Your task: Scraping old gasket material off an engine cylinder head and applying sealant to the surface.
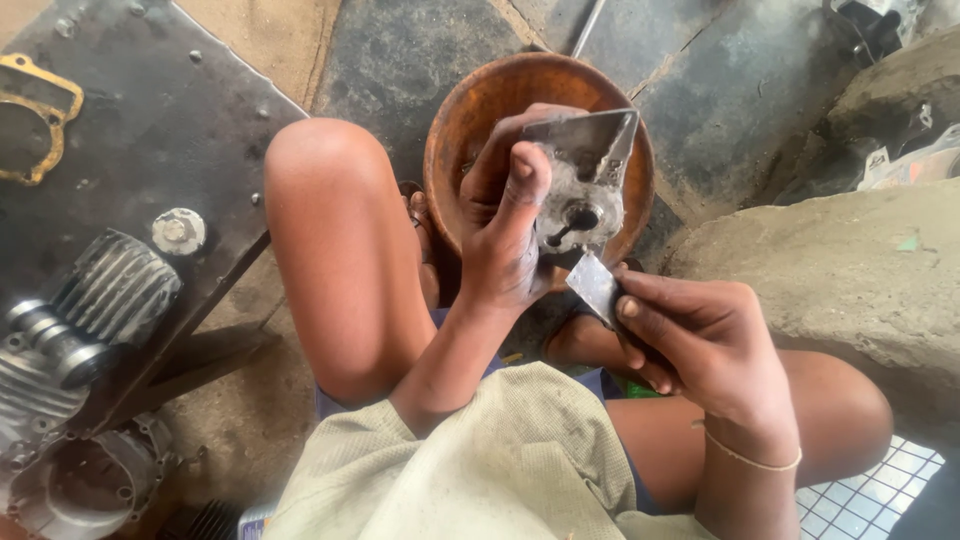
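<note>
My left hand (505,225) grips a grey metal engine part (583,185), a flat triangular plate with a round hole, and holds it upright over a brown round bowl (470,120). My right hand (690,335) pinches a small flat grey scraper blade (594,284), with its edge touching the lower rim of the metal part. Both hands sit between my bare knees, above my beige shirt.
A finned engine cylinder (110,290) and a crankcase (80,480) lie at the left on a dark metal sheet (150,120), with a brass-coloured gasket (35,120) at the top left. A rough stone block (850,270) stands at the right. A tiled patch (880,495) shows at the bottom right.
</note>
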